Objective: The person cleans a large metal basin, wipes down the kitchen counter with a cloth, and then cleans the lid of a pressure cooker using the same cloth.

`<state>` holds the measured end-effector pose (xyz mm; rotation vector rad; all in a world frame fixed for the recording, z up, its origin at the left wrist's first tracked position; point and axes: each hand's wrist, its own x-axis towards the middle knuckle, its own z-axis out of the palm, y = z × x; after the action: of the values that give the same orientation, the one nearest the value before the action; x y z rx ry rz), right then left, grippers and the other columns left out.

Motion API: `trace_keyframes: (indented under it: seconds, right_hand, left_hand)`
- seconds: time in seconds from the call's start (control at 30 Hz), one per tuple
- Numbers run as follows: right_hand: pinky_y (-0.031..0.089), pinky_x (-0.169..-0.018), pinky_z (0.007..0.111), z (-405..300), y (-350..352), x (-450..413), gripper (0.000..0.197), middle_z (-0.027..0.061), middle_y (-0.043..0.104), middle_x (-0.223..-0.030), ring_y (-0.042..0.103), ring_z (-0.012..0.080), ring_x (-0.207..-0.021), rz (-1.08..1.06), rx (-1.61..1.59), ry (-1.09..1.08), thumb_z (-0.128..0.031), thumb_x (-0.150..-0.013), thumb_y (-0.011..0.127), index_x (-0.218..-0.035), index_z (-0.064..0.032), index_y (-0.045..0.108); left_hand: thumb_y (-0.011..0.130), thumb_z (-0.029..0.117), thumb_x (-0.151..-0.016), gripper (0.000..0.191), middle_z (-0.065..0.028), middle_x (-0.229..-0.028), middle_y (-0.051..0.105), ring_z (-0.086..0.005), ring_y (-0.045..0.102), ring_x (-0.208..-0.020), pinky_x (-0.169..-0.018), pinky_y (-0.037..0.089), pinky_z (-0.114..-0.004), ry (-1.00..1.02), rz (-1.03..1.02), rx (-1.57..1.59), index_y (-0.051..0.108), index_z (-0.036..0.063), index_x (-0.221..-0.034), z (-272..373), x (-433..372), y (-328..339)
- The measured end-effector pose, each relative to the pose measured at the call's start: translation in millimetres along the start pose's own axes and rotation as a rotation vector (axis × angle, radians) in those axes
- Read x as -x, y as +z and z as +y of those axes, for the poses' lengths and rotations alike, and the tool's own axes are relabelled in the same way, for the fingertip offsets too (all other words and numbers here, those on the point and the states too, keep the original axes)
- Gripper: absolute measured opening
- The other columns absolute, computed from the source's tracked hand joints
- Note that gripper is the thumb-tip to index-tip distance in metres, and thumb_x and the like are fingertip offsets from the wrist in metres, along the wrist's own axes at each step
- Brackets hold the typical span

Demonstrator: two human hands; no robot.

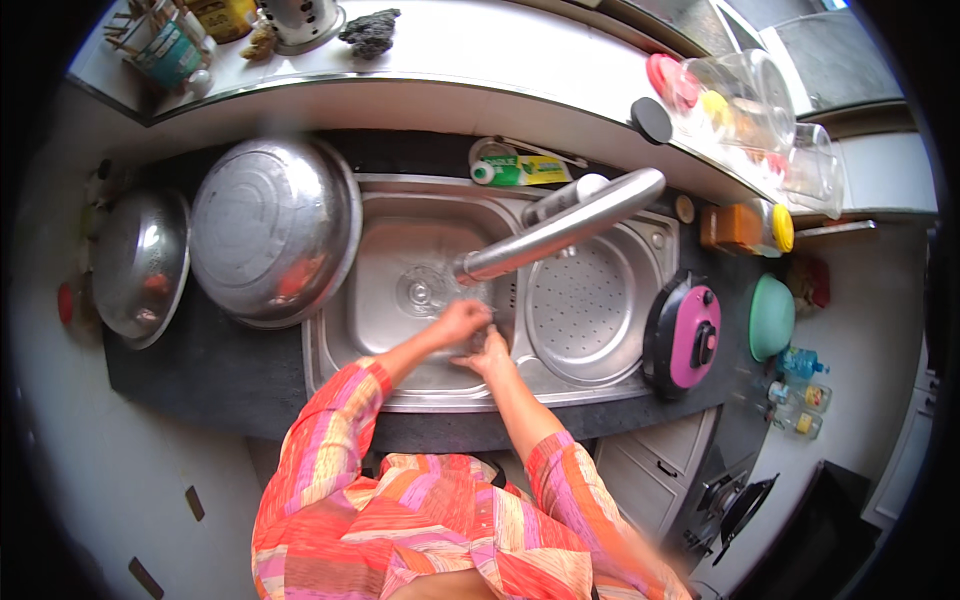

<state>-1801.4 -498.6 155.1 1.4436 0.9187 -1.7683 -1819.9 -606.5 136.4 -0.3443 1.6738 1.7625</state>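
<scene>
Both my hands are over the right front part of the left basin [382, 315] of a stainless-steel double sink. My left hand [463, 321] has its fingers curled, just below the mouth of the metal faucet [555, 229]. Close under it is my right hand [487, 358], thumb raised and a finger stretched toward the left. Something small and see-through may lie between the hands; blur and the fingers hide what it is. Water ripples over the drain [420, 292]. In the right basin sits a round perforated steel strainer [581, 307].
Left of the sink, a large upturned steel bowl [270, 225] overlaps the rim, beside a steel colander [139, 266]. A toothpaste tube [529, 171] lies behind. To the right stand a pink-and-black cooker lid [690, 337], a green bowl [771, 317] and several bottles [802, 397].
</scene>
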Motion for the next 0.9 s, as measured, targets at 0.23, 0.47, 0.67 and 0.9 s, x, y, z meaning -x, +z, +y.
trace_keyframes:
  seconds: [0.23, 0.47, 0.67, 0.9]
  right_hand:
    - [0.048, -0.088, 0.044, -6.8, 29.8, -47.8, 0.037, 0.0107, 0.06, -0.111, 0.058, 0.0275, -0.102, -0.151, 0.095, 0.011, -0.041, -0.096, 0.042, -0.107, -0.0077, 0.056]
    - [0.029, -0.1, 0.066, -20.5, 18.5, -36.1, 0.044, 0.0135, 0.036, -0.141, 0.035, 0.031, -0.132, 0.168, 0.026, -0.011, -0.031, -0.098, 0.042, -0.137, -0.0123, 0.036]
    - [0.026, -0.102, 0.063, -1.4, 13.2, -47.5, 0.042, 0.0131, 0.036, -0.139, 0.031, 0.0296, -0.132, 0.116, -0.026, 0.039, -0.032, -0.098, 0.04, -0.136, -0.0144, 0.037]
    - [0.044, -0.093, 0.043, -13.0, 23.4, -47.2, 0.035, 0.0106, 0.055, -0.116, 0.055, 0.0252, -0.107, -0.358, -0.208, 0.003, -0.034, -0.099, 0.038, -0.116, -0.0063, 0.051]
  left_hand:
    - [0.058, 0.013, -0.086, 0.012, -0.0159, -0.091, 0.057, -0.0325, 0.056, -0.089, -0.083, 0.045, -0.04, 0.718, 0.203, -0.409, 0.06, 0.0024, -0.09, 3.3, 32.3, -13.7]
    - [0.053, 0.015, -0.086, 0.035, -0.0273, -0.119, 0.054, -0.0376, 0.055, -0.104, -0.09, 0.045, -0.043, 0.436, 0.855, -0.398, 0.054, -0.0032, -0.116, -44.0, -34.3, -164.9]
    - [0.068, 0.02, -0.073, 0.032, -0.0158, -0.1, 0.065, -0.033, 0.061, -0.095, -0.082, 0.049, -0.041, 0.236, 0.183, -0.561, 0.065, 0.0086, -0.103, -21.9, -26.5, -54.0]
    - [0.058, 0.025, -0.084, 0.02, -0.0151, -0.096, 0.065, -0.0342, 0.063, -0.086, -0.075, 0.05, -0.041, 0.557, 0.303, -0.502, 0.063, 0.0103, -0.097, 40.3, 62.6, 18.8]
